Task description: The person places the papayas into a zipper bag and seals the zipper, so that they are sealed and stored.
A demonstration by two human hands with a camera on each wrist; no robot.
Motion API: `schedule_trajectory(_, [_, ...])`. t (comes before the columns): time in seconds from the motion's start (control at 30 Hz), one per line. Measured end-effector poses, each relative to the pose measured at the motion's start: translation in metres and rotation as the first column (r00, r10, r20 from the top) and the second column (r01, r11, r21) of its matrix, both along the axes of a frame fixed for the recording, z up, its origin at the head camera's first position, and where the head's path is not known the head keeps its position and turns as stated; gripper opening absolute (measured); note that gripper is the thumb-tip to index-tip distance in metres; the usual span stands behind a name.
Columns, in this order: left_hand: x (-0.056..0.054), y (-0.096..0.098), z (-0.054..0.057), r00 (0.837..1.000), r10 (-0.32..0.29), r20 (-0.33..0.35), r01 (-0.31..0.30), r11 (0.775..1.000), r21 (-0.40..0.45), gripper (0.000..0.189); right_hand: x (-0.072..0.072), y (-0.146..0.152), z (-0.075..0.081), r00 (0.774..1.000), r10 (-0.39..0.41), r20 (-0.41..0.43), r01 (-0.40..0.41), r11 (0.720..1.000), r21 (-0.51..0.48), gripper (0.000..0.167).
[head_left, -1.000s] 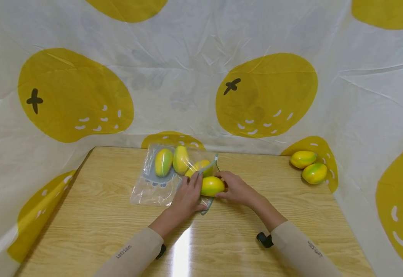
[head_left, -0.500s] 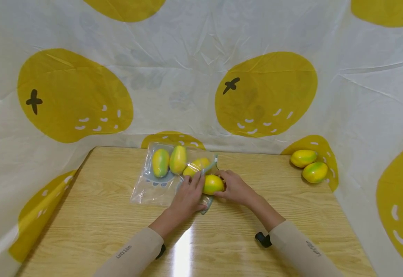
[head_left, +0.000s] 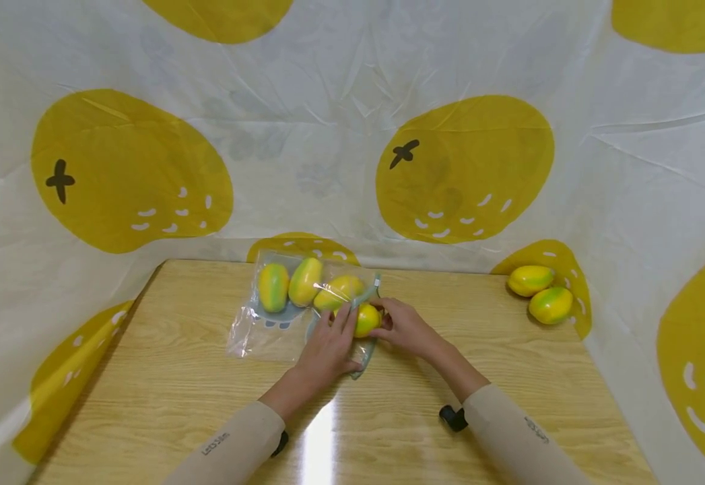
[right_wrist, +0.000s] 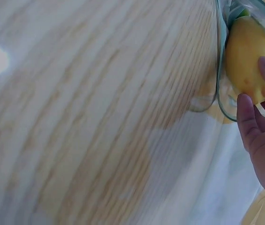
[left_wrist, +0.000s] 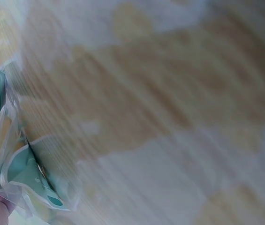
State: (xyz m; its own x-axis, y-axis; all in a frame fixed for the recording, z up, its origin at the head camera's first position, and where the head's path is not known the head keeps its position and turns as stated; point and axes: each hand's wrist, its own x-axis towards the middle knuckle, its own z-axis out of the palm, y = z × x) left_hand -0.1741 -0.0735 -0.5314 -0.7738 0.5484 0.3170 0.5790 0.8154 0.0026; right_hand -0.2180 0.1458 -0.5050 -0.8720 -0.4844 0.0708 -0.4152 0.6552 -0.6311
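Note:
A clear plastic zip bag (head_left: 252,343) with a grey-green rim lies flat on the table, its mouth facing right. Inside it are three yellow-green mangoes, one at the left (head_left: 274,287), another beside it (head_left: 306,281) and a third nearer the mouth (head_left: 339,292). My left hand (head_left: 328,347) holds the bag at its mouth, the rim between thumb and fingers in the left wrist view. With its fingertips, my right hand (head_left: 409,330) grips the end of another mango (right_wrist: 249,56), which is partly within the bag's mouth. My left fingers hide part of that mango in the head view.
Two more mangoes rest at the table's back right corner, one behind (head_left: 530,280) and one in front (head_left: 551,305). A white cloth (head_left: 304,162) printed with large yellow fruit surrounds the wooden table (head_left: 164,404) at the back and sides.
My right hand has moved a little left, pushing its mango deeper into the bag's mouth. The mangoes inside have shifted slightly left. My left hand stays at the rim.

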Motion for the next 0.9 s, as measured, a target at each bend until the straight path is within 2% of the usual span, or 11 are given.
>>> schedule_trajectory(0.13, [0.000,0.000,-0.001,0.999,-0.004,-0.043,0.003,1.000,-0.027,0.124,-0.003,-0.002,-0.001,1.000,-0.022,0.009,0.022,1.000,0.002,0.057])
schedule_trajectory(0.23, [0.000,0.000,-0.001,0.999,-0.002,-0.051,0.001,1.000,-0.031,0.125,-0.005,-0.006,-0.001,0.998,-0.055,0.001,0.055,0.998,-0.005,0.054])
schedule_trajectory(0.43, [0.001,-0.001,-0.002,1.000,0.023,-0.019,-0.023,1.000,-0.012,0.128,-0.007,-0.014,-0.001,0.992,-0.122,-0.016,0.121,0.992,-0.041,0.048])
schedule_trajectory(0.6, [0.001,-0.002,-0.003,0.999,0.035,-0.023,-0.035,0.999,-0.006,0.128,-0.005,-0.016,-0.002,0.989,-0.145,-0.013,0.143,0.986,-0.085,0.047])
schedule_trajectory(0.9, [0.001,-0.001,-0.003,0.999,0.030,0.013,-0.030,1.000,0.003,0.128,0.005,0.003,0.003,0.987,-0.162,0.004,0.162,0.985,-0.066,0.051])
